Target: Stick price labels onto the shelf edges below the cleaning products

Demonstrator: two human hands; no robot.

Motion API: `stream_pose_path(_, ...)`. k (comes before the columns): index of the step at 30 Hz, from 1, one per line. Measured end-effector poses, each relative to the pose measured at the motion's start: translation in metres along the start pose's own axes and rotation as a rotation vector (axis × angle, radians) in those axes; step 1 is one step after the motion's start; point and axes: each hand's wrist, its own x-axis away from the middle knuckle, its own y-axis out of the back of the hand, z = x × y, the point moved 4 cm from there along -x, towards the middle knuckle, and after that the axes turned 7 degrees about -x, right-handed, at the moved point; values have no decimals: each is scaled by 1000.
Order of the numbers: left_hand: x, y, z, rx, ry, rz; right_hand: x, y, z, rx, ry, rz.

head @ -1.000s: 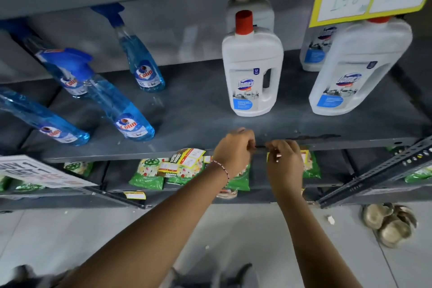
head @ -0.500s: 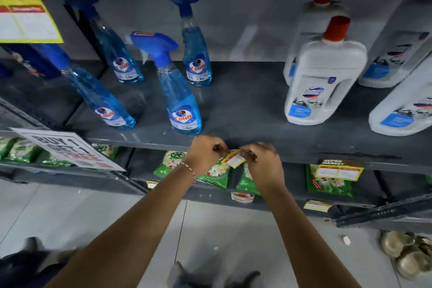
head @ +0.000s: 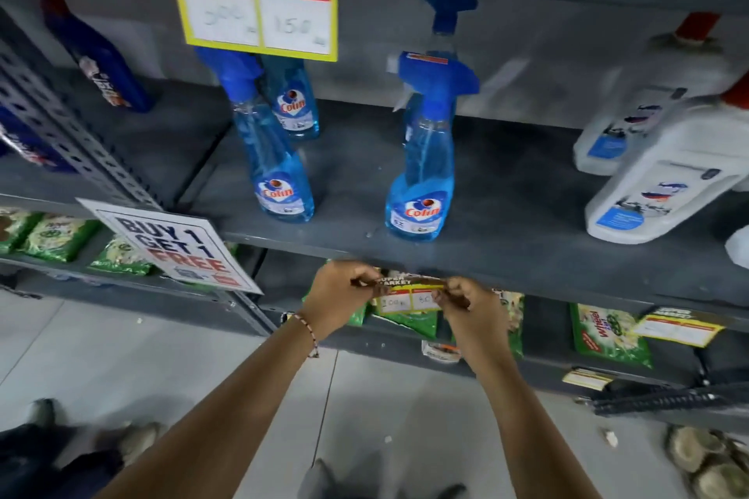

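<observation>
Head view: left hand (head: pixel 342 296) and right hand (head: pixel 470 306), fingers pinched on price label (head: pixel 409 298) ends, at shelf edge (head: pixel 527 275) lower centre, below spray bottle (head: pixel 419 174); bare edge extends right.

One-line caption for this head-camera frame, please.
Both hands, left hand and right hand, hold a yellow price label at the shelf edge below blue spray bottles.

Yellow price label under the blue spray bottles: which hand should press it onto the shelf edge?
Probably left. Both hands pinch the yellow price label, but the left hand sits closer against the grey shelf edge; the right hand hangs lower.
</observation>
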Motion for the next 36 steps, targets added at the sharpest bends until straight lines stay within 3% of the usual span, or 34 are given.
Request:
stream_pose_path(3, 2, 25, 23, -74, 27, -23, 8, -37, 26, -16, 124, 40)
stream_pose_path(6, -1, 42, 39, -4, 73, -60, 9, -70, 46, 62, 241, 44)
stream_pose_path(12, -11, 58, 52, -4, 88, -152, 4, -101, 57, 165, 284, -53)
stream_pose_path(23, -18, 51, 49, -52, 113, -192, 3, -105, 54, 249, 287, -166)
stream_pose_path(29, -20, 70, 55, -267, 127, -191, -10, -90, 57, 341, 244, -188)
stream_pose_path(36, -8, 77, 26, -124, 0, -238, 9, -71, 64, 316, 307, -221)
